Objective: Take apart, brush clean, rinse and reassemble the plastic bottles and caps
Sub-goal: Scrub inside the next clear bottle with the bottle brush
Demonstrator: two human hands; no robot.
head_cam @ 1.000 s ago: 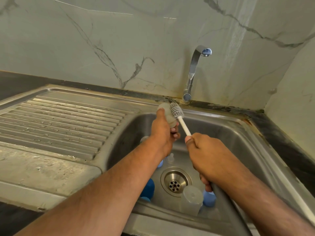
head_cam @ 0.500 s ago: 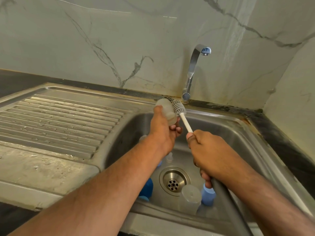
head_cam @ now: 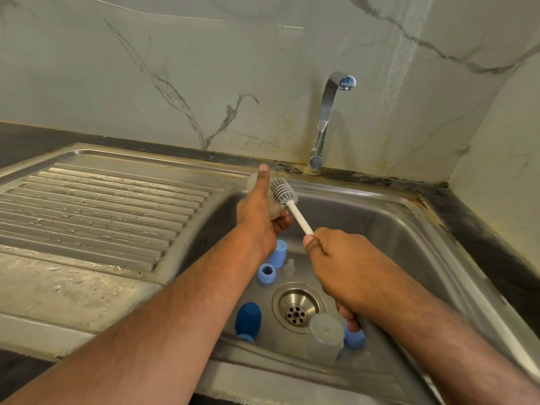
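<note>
head view: i hold a clear bottle (head_cam: 253, 182) over the sink (head_cam: 380, 229), left hand (head_cam: 257, 217) wrapped round it, thumb laid along its side. right hand (head_cam: 342, 264) clamps the brush (head_cam: 285, 194), bristles against the bottle's outside. brushing step, i judge; next, work the head inside. loose caps (head_cam: 266, 273) lie below.

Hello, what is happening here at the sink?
A person is washing bottle parts over a steel sink. The left hand holds a clear bottle, and the right hand grips a white brush against its outside. Blue caps, a dark blue bottle and a clear cup lie in the basin. No water runs from the tap.
</note>
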